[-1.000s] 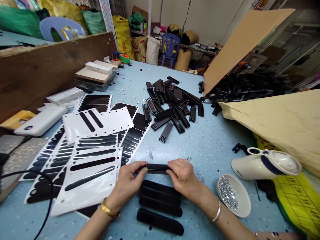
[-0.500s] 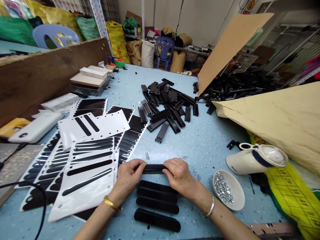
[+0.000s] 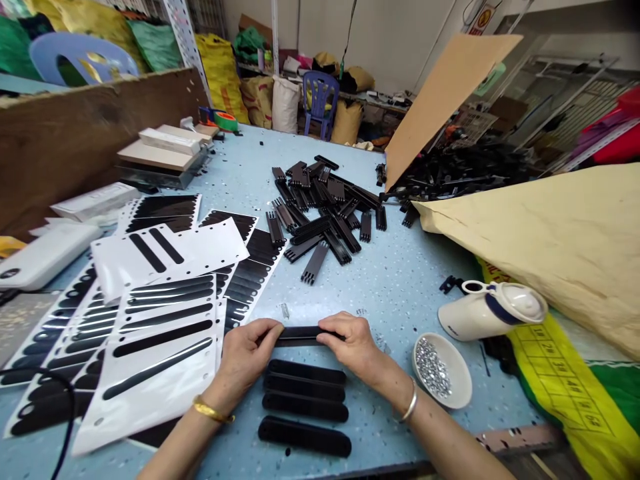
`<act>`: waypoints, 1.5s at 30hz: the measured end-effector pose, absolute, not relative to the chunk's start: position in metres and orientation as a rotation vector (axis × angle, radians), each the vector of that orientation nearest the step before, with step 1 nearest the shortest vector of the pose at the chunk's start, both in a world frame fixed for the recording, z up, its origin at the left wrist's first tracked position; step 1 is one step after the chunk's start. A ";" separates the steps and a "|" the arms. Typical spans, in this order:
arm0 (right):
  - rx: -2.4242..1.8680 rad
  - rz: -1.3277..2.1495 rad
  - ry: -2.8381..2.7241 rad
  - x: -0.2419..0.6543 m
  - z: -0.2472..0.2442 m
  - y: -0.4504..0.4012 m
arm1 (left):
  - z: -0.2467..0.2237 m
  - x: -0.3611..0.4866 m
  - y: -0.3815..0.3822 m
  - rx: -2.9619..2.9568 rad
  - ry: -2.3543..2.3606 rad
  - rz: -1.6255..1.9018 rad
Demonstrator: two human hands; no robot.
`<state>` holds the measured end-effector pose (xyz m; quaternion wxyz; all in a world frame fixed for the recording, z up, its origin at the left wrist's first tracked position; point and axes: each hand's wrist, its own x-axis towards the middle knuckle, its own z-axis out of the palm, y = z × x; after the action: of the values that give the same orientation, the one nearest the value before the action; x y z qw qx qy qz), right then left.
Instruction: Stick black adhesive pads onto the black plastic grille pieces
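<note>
Between my two hands is a black strip (image 3: 299,336), lying level just above or on the blue table. My left hand (image 3: 250,353) pinches its left end with thumb and forefinger, and my right hand (image 3: 354,345) grips the right end the same way. Several black rounded bars (image 3: 305,436) lie in a stack of rows just below the hands. White sheets (image 3: 165,360) with black oval stickers overlap at the left. Beyond my hands sits a loose pile of black slotted pieces (image 3: 325,207).
A white bowl (image 3: 461,380) of small silvery parts stands at the right, near a white lidded mug (image 3: 475,317). Brown paper (image 3: 540,213) covers the right side. Boxes (image 3: 165,157) and a wooden board (image 3: 100,127) are at the left.
The whole view has shifted slightly, so the table's contents appear further left. Both hands still hold the strip, with the right fingers in a slightly different position on it.
</note>
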<state>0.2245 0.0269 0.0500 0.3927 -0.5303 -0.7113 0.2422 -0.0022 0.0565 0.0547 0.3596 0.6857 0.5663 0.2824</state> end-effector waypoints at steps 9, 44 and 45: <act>-1.373 0.711 -1.757 0.228 0.051 0.028 | 0.056 -0.001 0.057 1.779 1.459 0.721; -1.763 -0.136 -1.733 0.173 0.018 -0.022 | 0.044 0.009 0.003 3.118 0.790 0.793; -1.745 -0.154 -1.717 0.172 0.014 -0.021 | 0.038 0.010 0.004 3.109 0.812 0.845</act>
<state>0.1718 -0.0209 0.0143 0.3375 -0.6698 -0.6588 -0.0593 0.0096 0.0043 0.0380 -0.0902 0.9319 0.2433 0.2533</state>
